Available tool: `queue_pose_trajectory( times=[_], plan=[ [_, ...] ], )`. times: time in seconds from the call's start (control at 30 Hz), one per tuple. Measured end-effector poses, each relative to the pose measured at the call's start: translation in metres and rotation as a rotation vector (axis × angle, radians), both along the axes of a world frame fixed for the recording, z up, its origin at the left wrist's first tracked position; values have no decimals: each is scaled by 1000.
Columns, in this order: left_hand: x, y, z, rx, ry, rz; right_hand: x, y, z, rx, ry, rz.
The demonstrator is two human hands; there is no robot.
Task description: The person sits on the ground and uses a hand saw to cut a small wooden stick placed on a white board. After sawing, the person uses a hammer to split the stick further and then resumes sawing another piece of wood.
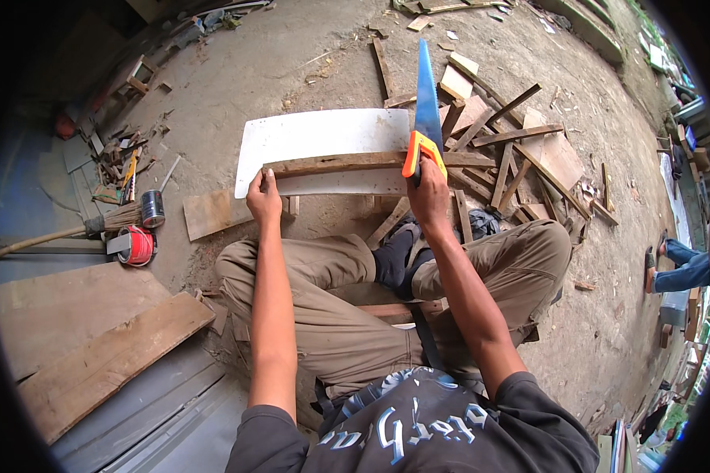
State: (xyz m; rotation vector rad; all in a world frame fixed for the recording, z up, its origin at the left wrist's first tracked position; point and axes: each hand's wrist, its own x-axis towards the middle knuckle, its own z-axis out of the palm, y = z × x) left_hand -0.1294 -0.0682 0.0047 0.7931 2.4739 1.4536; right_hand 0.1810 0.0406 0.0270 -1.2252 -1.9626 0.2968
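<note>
I sit low with my knees apart over a narrow brown wooden strip [339, 163] that lies crosswise on a white board [323, 134]. My left hand [263, 197] presses down on the strip's left end. In my right hand [427, 189] is the orange handle of a hand saw [427, 102] whose blue blade points away from me, crossing the strip near its right end. My dark-socked foot [394, 252] rests just below the board.
A heap of wooden offcuts [513, 150] lies on the concrete to the right. On the left are a red tape measure [138, 246], a brush [95, 225], a small can and long planks [110, 359]. Another person's legs in jeans [682, 268] show at the right edge.
</note>
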Motion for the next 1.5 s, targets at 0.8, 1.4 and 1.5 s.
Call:
queue_pose_trajectory(
  times=[0.8,1.4,1.5],
  plan=[
    [-16,4,23,2,-517,39,-10,23,-6,-48,-59,-111],
    [-22,-1,30,-58,-566,103,-17,21,16,-60,-1,-55],
    [-21,0,28,-22,-555,111,-24,16,30,-32,18,53]
  ],
)
